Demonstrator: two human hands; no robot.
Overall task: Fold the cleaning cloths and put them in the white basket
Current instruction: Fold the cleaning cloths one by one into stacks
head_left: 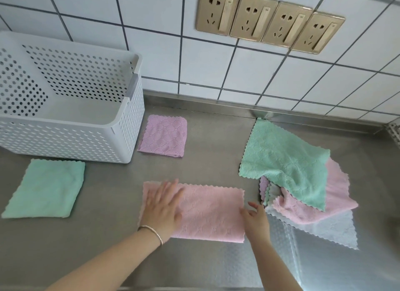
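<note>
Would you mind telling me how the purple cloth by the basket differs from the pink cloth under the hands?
The purple cloth is folded into a small square; the pink cloth is a longer rectangle, seemingly folded once. The purple cloth lies untouched beside the white basket; the pink cloth has the left hand pressing flat on it and the right hand at its right edge. Both have scalloped edges and lie on the steel counter.

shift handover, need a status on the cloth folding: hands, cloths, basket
Left hand flat on pink cloth, right hand at its right edge. Two folded cloths outside white basket. Unfolded pile waiting right.
</note>
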